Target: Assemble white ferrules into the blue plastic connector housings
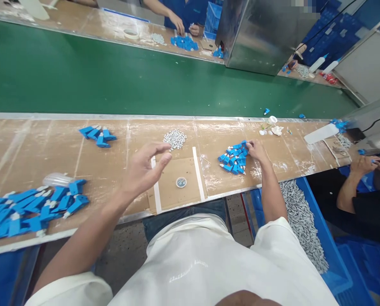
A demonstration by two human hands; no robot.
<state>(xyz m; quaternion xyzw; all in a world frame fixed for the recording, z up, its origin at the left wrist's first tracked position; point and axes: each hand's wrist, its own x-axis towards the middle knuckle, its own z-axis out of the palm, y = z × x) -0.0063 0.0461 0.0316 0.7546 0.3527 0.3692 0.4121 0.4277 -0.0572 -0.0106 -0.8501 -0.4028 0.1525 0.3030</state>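
Note:
My left hand (147, 168) hovers over the cardboard-covered bench with thumb and fingers apart, nothing between them. Just beyond its fingertips lies a heap of small grey-white pieces (175, 139). My right hand (256, 151) pinches a blue plastic part (244, 143) at the upper right edge of a pile of blue plastic parts (232, 159). Between the hands, a small round dish (181, 182) with something dark in it sits on a cardboard square (173, 199) flanked by two white tape strips.
More blue parts with white tips (33, 210) cover the bench's left end, with a smaller group (98, 136) behind. A green conveyor belt (113, 76) runs beyond. A blue crate of grey pieces (304, 225) stands at my right. Co-workers' hands (177, 24) work across the belt and at far right.

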